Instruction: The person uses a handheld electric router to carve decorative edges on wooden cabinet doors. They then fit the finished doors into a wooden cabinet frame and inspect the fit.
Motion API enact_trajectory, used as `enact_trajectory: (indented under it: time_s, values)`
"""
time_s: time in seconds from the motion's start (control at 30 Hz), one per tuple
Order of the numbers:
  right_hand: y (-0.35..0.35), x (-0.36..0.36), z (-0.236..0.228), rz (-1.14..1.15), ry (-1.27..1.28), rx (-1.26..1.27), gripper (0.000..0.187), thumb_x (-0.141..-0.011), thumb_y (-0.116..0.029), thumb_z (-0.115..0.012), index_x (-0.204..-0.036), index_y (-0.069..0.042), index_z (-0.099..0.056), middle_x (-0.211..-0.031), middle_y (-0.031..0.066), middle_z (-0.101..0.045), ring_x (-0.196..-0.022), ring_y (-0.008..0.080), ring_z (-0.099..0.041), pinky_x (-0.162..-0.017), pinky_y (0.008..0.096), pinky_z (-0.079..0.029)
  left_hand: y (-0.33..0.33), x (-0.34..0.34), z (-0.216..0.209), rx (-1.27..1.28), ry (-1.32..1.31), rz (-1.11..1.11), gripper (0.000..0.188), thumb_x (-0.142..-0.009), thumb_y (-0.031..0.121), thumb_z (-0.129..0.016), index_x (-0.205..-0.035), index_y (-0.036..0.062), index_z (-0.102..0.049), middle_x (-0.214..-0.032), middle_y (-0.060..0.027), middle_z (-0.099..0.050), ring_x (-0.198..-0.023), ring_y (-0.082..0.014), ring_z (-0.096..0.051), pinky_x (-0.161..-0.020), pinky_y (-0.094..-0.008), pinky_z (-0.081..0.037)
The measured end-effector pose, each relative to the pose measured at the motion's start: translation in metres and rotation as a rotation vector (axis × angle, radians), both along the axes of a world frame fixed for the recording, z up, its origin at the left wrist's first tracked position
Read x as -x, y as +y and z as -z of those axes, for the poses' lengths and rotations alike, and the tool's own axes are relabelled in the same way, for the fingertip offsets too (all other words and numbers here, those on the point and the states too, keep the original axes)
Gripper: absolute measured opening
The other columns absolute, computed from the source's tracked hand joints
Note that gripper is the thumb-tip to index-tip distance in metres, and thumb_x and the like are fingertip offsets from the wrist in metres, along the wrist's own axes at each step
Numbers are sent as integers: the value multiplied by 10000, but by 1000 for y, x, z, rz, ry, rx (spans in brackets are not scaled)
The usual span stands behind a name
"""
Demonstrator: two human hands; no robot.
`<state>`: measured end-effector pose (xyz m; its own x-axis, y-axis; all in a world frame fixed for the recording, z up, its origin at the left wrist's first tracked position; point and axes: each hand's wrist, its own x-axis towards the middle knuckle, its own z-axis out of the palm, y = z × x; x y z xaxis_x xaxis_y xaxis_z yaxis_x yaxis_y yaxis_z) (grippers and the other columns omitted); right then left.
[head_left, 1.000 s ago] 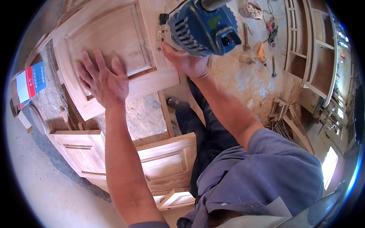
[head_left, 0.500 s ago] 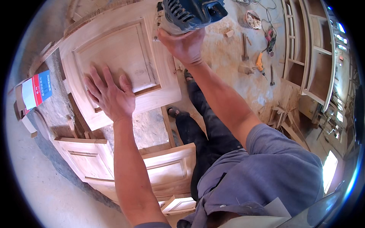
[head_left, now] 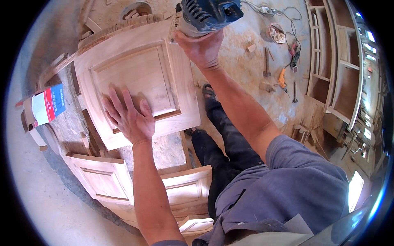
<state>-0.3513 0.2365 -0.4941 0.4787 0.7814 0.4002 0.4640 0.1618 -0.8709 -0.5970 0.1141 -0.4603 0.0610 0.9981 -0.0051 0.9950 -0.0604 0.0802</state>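
Slid the blue power tool point(head_left: 212, 15) farther up the edge of the wooden door point(head_left: 135, 74) with the right fingers point(head_left: 185, 42), away from the left fingers point(head_left: 117, 101). Can now see wood bits point(head_left: 132, 15) in a round tub point(head_left: 144, 7), far past the left fingers.

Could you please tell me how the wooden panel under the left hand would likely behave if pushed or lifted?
The wooden panel would probably stay stiff, since a solid-looking frame surrounds its centre. It seems unlikely to roll, being broad and lying flat. Its bare, smooth-looking face may give the left hand, spread flat there, little to hook onto.
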Motion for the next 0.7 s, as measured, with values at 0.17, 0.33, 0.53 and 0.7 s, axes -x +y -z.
enact_trajectory:
  time_s: [0.17,0.33,0.53,0.7]
  values:
    - [20,-5,0,10,33,-10,714,-617,-173,-836,-1232,-35,-502,-1064,131,-664,-934,306,-661,-842,398,-535,6,-3,-3,5,-1,1,619,-1001,466,-453,-1524,135,-422,-1672,-107,-213,-1531,-410,-147,-1219,-574,-123]
    - [40,-17,-11,6,195,-51,650,-639,-150,-874,-1183,-32,-540,-1081,72,-656,-935,186,-629,-852,331,-517,8,-6,-4,-24,-20,26,604,-1002,458,-469,-1505,125,-444,-1669,-106,-225,-1529,-407,-157,-1221,-564,-134]
    - [9,-84,-30,26,217,38,632,-657,-123,-898,-1182,-39,-558,-1077,71,-663,-931,172,-632,-828,329,-527,4,-19,-15,-70,-55,47,578,-1000,447,-496,-1454,90,-495,-1646,-126,-284,-1517,-409,-202,-1227,-541,-157]
    - [-84,-144,-48,183,328,195,392,-687,-82,-878,-1009,-19,-663,-942,52,-706,-800,171,-659,-753,325,-542,-8,-38,-33,-71,-58,21,582,-983,453,-532,-1406,55,-520,-1636,-166,-285,-1511,-444,-183,-1211,-599,-161]
